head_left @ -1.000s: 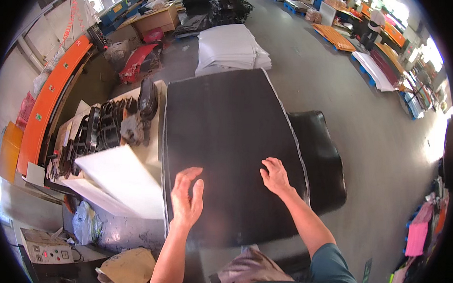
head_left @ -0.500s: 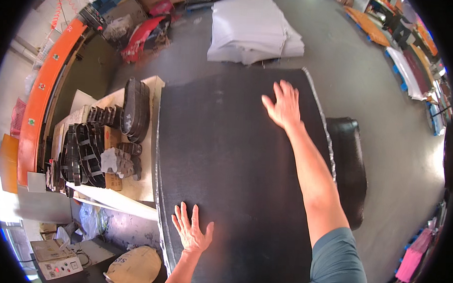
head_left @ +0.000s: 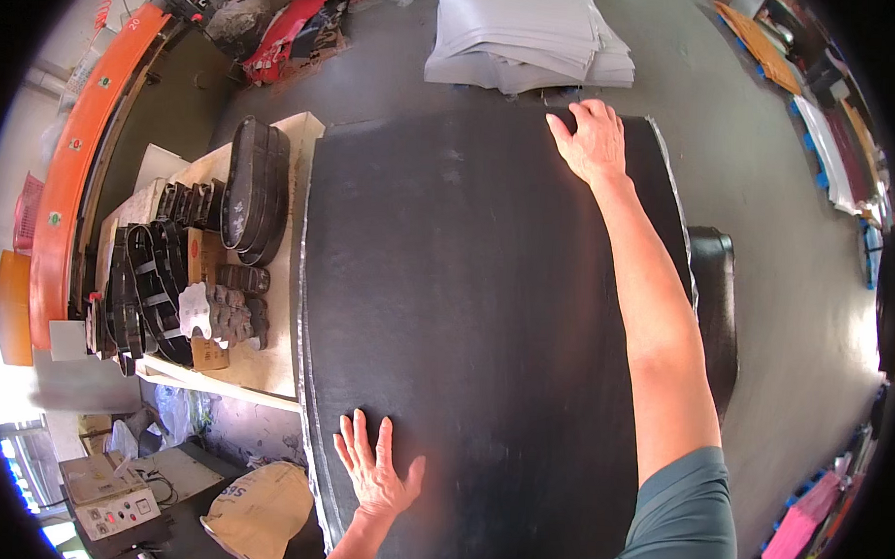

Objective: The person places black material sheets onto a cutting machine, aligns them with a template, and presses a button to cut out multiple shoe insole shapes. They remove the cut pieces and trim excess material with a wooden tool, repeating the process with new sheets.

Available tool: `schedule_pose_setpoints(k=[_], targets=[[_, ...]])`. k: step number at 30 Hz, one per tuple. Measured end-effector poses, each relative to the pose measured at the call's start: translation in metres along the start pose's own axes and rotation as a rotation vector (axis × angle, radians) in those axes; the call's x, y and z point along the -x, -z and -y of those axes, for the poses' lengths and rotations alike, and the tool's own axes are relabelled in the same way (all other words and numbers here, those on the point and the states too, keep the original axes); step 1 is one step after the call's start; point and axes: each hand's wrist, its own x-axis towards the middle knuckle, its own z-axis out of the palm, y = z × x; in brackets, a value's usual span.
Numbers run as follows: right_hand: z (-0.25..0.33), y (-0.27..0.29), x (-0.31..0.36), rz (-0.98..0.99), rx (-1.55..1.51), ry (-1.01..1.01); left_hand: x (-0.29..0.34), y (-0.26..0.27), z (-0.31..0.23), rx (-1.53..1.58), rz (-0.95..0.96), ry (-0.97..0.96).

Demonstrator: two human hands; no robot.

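Note:
A large black sheet (head_left: 457, 280) with a pale, rough edge along its left and right sides lies flat in front of me. My left hand (head_left: 376, 482) rests on its near left part, fingers spread and palm down. Stretched out to the far right, my right hand (head_left: 595, 147) lies at the sheet's far edge. Its thumb stands apart and its fingertips reach that edge. Neither hand holds anything that I can see. Whether more sheets lie beneath the top one, I cannot tell.
On the left, a pale wooden board (head_left: 299, 166) carries dark sole-shaped frames (head_left: 255, 194) and several smaller metal shapes. An orange beam (head_left: 76, 178) stands beyond. A stack of white sheets (head_left: 525, 36) lies ahead. Near left sit a control box (head_left: 114, 504) and a beige sack (head_left: 260, 514).
My right hand has slid forward over the black sheet to its far edge. My left hand stays spread on the near left part. The view has shifted slightly.

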Motion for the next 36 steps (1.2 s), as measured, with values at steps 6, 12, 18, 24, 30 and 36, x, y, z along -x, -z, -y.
schedule_pose_setpoints(k=[6, 12, 18, 24, 30, 36], targets=[[0.006, 0.010, -0.002, 0.118, 0.027, -0.027, 0.000, 0.001, -0.002, 0.036, -0.007, 0.018], [0.020, 0.031, -0.026, 0.355, 0.115, -0.120, 0.000, 0.003, -0.002, 0.059, 0.006, 0.030], [0.031, 0.059, -0.058, 0.672, 0.166, -0.163, -0.002, 0.005, -0.004, 0.075, 0.018, 0.060], [0.032, 0.060, -0.063, 0.641, 0.301, -0.021, -0.002, 0.007, -0.005, 0.095, 0.021, 0.062], [0.023, 0.070, -0.055, 0.614, 0.229, 0.034, -0.003, 0.009, -0.007, 0.101, 0.014, 0.059], [0.042, 0.075, -0.045, 0.631, 0.311, 0.008, -0.003, 0.012, -0.011, 0.077, 0.013, 0.059]])
